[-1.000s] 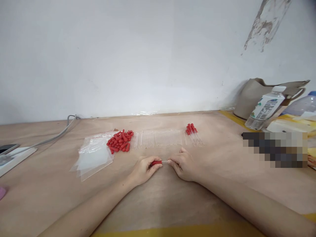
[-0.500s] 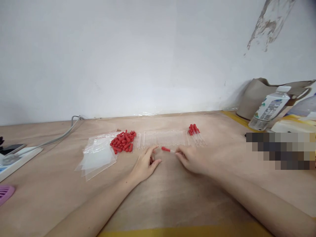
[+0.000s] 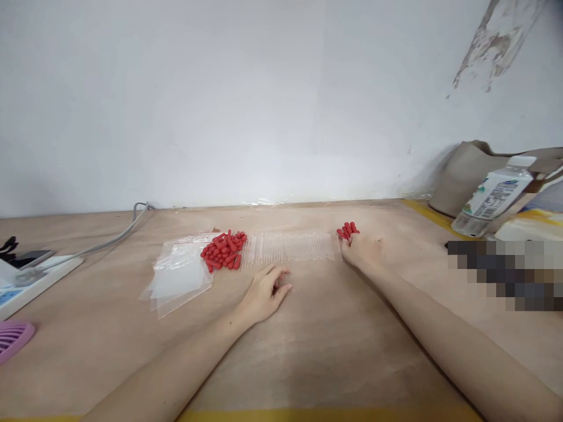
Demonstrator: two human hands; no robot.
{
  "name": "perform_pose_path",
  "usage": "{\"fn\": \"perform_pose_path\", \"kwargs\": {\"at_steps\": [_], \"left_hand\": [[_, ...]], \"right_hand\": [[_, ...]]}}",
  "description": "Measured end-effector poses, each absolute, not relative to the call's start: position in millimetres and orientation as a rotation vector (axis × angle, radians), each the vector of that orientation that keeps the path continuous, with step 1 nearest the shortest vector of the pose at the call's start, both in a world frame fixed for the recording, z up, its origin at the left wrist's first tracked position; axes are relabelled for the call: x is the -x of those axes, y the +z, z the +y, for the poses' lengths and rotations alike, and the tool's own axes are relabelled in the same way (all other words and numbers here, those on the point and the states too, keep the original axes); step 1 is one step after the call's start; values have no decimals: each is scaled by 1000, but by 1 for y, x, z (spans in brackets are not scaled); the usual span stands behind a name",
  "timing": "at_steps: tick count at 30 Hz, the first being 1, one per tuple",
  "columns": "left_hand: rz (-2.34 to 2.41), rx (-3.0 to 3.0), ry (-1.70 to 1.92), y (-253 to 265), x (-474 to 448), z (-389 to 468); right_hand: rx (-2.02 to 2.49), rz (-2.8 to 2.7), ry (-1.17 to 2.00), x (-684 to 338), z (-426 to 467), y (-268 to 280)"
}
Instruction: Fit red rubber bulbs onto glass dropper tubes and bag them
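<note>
My left hand [image 3: 266, 293] lies on the table with thumb and fingers apart, holding nothing. Just beyond it are a pile of red rubber bulbs [image 3: 224, 249] and a long row of clear glass dropper tubes [image 3: 290, 248]. My right hand [image 3: 365, 251] is at the right end of that row, its fingers pinched on a dropper. A small group of droppers with red bulbs [image 3: 347, 229] lies there; the hand covers their glass stems, and the held dropper is mostly hidden among them.
Clear plastic zip bags [image 3: 181, 278] lie left of the bulbs. Farther left are a white power strip [image 3: 48, 280] with a grey cable and a purple slotted object [image 3: 14, 340]. A plastic bottle [image 3: 495, 196] leans by a beige bag [image 3: 455, 176] at right.
My right hand has carried the red-bulbed dropper away from the middle, right and farther off, to the dropper group. My left hand has stayed nearly in place. The view has shifted slightly.
</note>
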State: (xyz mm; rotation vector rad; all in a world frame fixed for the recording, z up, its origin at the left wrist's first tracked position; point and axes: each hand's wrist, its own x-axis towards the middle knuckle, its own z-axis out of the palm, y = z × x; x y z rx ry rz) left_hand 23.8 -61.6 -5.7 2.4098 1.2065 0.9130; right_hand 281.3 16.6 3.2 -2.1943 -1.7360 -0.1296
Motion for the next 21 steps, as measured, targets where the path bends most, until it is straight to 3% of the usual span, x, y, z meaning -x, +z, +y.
{"fn": "perform_pose_path", "kwargs": {"at_steps": [21], "left_hand": [[1220,-2450,905,-6,-25,-61]], "right_hand": [[2155,-1874,-152,-274,15,-3]]}}
